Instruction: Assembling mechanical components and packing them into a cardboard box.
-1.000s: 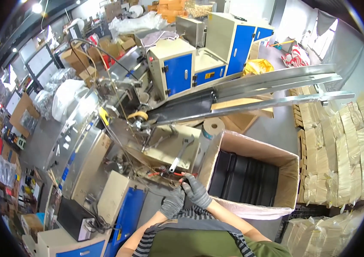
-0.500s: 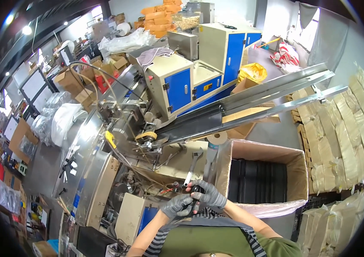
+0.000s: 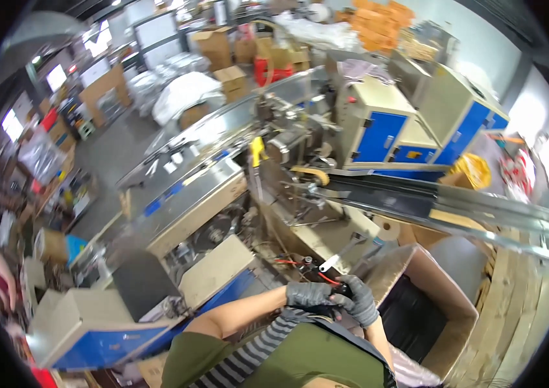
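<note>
My left hand [image 3: 310, 294], in a grey glove with bare fingertips, is closed and meets my right hand low in front of my body. My right hand [image 3: 363, 304], gloved alike, wraps round a small black object [image 3: 342, 290]. Both hands seem to grip it, but its kind is too blurred and covered to tell. Just beyond them an adjustable wrench [image 3: 342, 252] lies on the cream machine bed, with a thin red hose [image 3: 328, 278] beside it.
At right stands a lined carton [image 3: 462, 307] holding black pieces. A long metal chute [image 3: 404, 197] runs right from the machine [image 3: 287, 145]. Blue-doored cabinets [image 3: 381, 137] stand behind. A grey-topped table [image 3: 190, 204] is at left, and a roll [image 3: 387, 227] sits near the carton.
My view has swung left and tilted, so the machine and carton sit farther right. My hands are still together on the black object, the left forearm now lying more crosswise.
</note>
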Available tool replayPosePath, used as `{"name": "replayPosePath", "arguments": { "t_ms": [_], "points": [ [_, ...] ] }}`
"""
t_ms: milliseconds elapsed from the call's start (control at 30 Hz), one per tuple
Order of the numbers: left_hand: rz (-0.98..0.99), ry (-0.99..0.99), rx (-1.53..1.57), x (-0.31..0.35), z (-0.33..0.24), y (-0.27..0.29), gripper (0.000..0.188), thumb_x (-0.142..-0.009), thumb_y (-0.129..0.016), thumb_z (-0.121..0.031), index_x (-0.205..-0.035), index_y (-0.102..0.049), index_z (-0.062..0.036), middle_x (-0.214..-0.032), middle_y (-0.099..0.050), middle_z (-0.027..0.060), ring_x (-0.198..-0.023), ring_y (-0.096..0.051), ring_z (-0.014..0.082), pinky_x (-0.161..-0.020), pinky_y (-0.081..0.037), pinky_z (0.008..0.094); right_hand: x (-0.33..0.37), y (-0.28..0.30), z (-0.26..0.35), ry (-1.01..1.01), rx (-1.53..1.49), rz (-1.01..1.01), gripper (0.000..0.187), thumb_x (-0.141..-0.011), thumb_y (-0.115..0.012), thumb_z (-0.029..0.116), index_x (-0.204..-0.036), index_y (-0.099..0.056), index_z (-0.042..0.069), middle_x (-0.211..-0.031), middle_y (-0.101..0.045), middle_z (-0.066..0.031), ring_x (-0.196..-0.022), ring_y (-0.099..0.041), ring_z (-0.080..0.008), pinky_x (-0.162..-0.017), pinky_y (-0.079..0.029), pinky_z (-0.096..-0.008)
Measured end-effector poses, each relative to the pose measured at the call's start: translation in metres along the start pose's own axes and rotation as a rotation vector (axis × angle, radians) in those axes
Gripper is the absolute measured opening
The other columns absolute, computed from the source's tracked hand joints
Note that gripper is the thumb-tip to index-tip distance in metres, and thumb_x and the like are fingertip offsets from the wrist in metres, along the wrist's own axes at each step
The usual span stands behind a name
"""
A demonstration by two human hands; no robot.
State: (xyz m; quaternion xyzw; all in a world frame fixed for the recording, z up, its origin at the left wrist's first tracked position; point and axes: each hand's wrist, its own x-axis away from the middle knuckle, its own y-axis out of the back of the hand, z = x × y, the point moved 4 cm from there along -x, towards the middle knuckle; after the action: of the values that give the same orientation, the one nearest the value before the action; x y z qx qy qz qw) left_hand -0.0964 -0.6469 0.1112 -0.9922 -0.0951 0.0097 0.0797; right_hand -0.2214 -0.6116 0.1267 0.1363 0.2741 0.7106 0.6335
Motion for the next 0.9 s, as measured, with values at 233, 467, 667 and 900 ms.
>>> {"name": "replayPosePath", "arguments": {
  "t_ms": [233,467,667,900],
  "points": [
    [-0.279,0.163,0.18,0.031,-0.01,-0.013,0.022,-0.076,-0.063,-0.024,-0.062,-0.057,-0.0083,-0.064,-0.058,-0.0024,-0.06,-0.054,0.0099,-0.054,-0.04,0.0236,0.004,-0.021,-0.004,-0.184,-0.568,0.024,0.053,-0.064,-0.077,0.018,-0.109,-0.053,0.004,-0.085,-0.06,-0.0057,-0.079,-0.055,-0.0135,-0.07,-0.046,-0.0269],
    [-0.149,-0.034,-0.208,0.03,0.061,-0.01,0.015,-0.082,-0.055,-0.019,-0.08,-0.054,-0.0045,-0.065,-0.051,0.0003,-0.062,-0.049,0.0106,-0.061,-0.04,0.0237,-0.006,-0.03,0.002,-0.15,-0.567,0.178,0.056,-0.06,-0.078,0.017,-0.109,-0.053,0.004,-0.086,-0.059,-0.0048,-0.074,-0.057,-0.0132,-0.063,-0.049,-0.024],
    [-0.243,-0.269,-0.192,0.055,0.024,-0.019,0.022,-0.083,-0.055,-0.022,-0.092,-0.058,-0.0022,-0.07,-0.06,0.0056,-0.071,-0.058,0.0123,-0.065,-0.044,0.0262,-0.017,-0.048,0.021,-0.418,-0.73,0.441,0.04,-0.066,-0.07,0.008,-0.102,-0.053,0.003,-0.08,-0.057,-0.006,-0.064,-0.057,-0.0147,-0.042,-0.047,-0.0241],
    [-0.486,0.043,-0.018,0.065,0.044,-0.014,0.021,-0.078,-0.055,-0.02,-0.069,-0.064,-0.003,-0.066,-0.062,0.0078,-0.061,-0.057,0.0185,-0.057,-0.043,0.0312,-0.019,-0.068,-0.01,-0.01,-0.295,0.139,0.038,-0.07,-0.073,0.027,-0.094,-0.054,0.003,-0.072,-0.054,-0.0055,-0.065,-0.05,-0.0148,-0.062,-0.043,-0.0278]
  ]
}}
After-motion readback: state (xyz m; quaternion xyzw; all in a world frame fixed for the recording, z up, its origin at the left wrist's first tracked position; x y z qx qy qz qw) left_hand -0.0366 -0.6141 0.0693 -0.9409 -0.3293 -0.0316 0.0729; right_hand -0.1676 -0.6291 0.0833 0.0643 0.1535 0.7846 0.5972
